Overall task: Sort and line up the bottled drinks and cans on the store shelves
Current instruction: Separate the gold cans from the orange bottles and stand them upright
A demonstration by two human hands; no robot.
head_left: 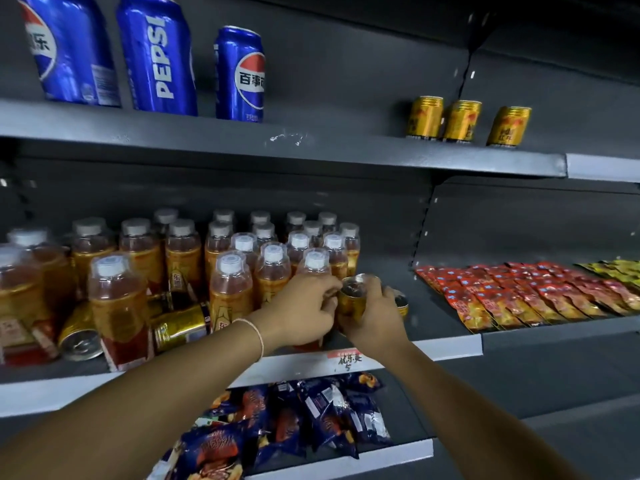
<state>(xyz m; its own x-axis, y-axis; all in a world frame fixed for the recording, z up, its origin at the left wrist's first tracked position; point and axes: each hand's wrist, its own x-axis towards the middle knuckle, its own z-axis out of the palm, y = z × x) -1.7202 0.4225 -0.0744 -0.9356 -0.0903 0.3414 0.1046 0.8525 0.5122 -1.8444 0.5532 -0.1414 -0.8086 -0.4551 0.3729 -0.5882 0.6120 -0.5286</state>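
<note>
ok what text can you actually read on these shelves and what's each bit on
"PEPSI": middle blue can
"百事": right blue can, rest curves away
"乐": left blue can, rest hidden
shelf tag: handwriting, unreadable
gold cans, bottles, snack packs: print too blurred

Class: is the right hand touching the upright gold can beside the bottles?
Touching. The head view shows the right hand curled round the gold can, with its fingers on the can's side.
</note>
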